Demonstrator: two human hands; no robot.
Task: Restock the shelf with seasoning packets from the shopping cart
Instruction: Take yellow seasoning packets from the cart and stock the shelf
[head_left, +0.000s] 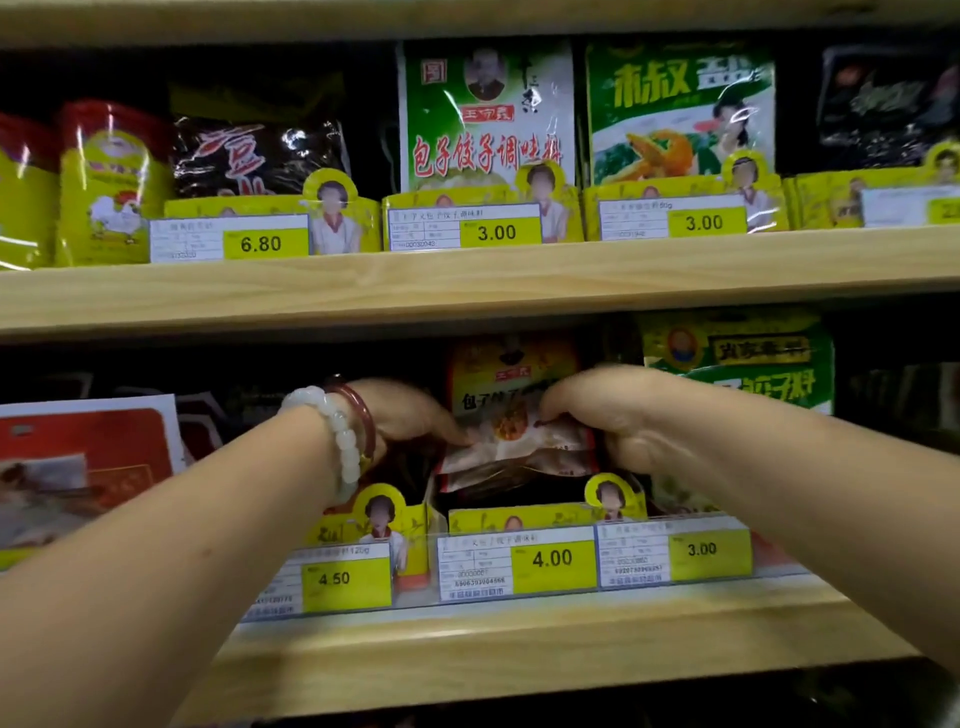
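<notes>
Both my hands reach into the lower shelf (519, 649), into the slot above the 4.00 price tag (553, 560). My left hand (410, 415), with two bracelets on the wrist, holds the left edge of a stack of red-and-clear seasoning packets (519, 447). My right hand (613, 410) curls over the stack's top and right side. The packets lie tilted, half in the slot. Behind them stands an upright red and yellow packet (498, 374) of the same kind. No shopping cart is in view.
Yellow dividers and price tags 4.50 (335, 579) and 3.00 (701, 550) flank the slot. A green packet (743, 364) stands to the right, red packets (83, 462) to the left. The upper shelf (467, 286) carries green, black and yellow packets.
</notes>
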